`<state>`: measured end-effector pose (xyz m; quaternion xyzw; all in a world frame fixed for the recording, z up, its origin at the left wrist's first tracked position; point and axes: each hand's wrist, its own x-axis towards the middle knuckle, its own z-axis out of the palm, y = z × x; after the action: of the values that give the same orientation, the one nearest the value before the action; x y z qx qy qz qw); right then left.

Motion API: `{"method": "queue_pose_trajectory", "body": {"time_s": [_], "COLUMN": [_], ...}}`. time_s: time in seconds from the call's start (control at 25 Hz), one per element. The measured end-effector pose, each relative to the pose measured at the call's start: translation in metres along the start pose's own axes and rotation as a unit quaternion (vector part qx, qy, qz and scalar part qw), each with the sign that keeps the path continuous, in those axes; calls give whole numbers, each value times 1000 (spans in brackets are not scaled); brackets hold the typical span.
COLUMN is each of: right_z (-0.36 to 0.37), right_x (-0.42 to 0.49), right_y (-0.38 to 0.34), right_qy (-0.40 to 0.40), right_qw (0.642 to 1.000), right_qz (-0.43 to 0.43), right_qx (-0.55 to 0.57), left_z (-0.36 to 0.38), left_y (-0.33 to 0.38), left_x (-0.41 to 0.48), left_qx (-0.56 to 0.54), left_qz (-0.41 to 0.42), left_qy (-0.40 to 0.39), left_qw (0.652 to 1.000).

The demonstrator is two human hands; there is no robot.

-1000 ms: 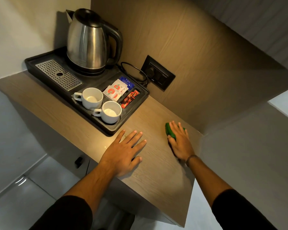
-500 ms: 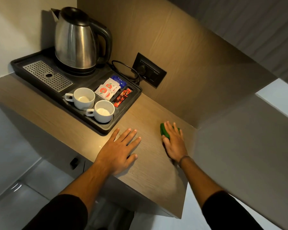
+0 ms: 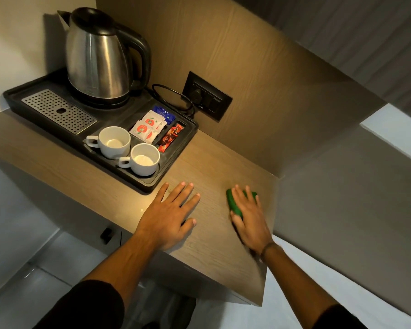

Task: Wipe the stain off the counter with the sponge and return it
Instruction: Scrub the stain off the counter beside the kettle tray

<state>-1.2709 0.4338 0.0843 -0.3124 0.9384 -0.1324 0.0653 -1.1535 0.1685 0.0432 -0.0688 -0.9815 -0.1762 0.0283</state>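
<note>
Right hand (image 3: pixel 249 217) lies palm down on the green sponge (image 3: pixel 234 202), fingers nearly straight and slightly spread, pressing it flat onto the bench (image 3: pixel 214 167) rather than curling round it; thumb sits along the sponge's near left edge. Sponge is at the right side of the bench, near the side wall (image 3: pixel 342 198), mostly covered, only its left edge and far right corner showing. Hand edges look a bit blurred. Left hand (image 3: pixel 169 217) is flat on the bench, released, fingers spread, holding nothing, fingertips just near the tray (image 3: pixel 152 184) corner without touching it. The two hands are apart, bare bench between them. No stain can be made out on the wood. Black tray sits at the far left of the bench: steel kettle (image 3: pixel 97 55) at its far end, perforated metal grate (image 3: pixel 59 111) on the left, two white cups (image 3: pixel 128 150) side by side at the near edge, sachets (image 3: pixel 150 128) in compartments on the right. Wall socket (image 3: pixel 207 98) on the back panel with a cord plugged in. Dark sleeves (image 3: pixel 88 305) at the bottom of view.
</note>
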Motion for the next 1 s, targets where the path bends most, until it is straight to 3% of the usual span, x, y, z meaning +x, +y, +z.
{"method": "queue_pose_trajectory", "body": {"time_s": [0.12, 0.32, 0.52, 0.72, 0.84, 1.0], "right_z": [-1, -17, 0, -20, -3, 13], "right_x": [-45, 20, -34, 31, 32, -38], "right_y": [31, 22, 28, 29, -5, -6], "right_qy": [-8, 27, -18, 18, 14, -12], "right_qw": [999, 992, 999, 995, 999, 998], "right_qz": [-44, 123, -40, 94, 35, -58], "right_qx": [-11, 1, -13, -12, -18, -37], "left_z": [0, 0, -1, -1, 0, -3], "left_y": [0, -1, -1, 0, 0, 2], "left_x": [1, 1, 2, 1, 1, -1], "left_qx": [1, 2, -1, 5, 9, 17], "left_qz": [0, 1, 1, -3, -4, -2], "left_qy": [-3, -6, -2, -1, -7, -5], "left_qw": [1000, 1000, 1000, 1000, 1000, 1000]}}
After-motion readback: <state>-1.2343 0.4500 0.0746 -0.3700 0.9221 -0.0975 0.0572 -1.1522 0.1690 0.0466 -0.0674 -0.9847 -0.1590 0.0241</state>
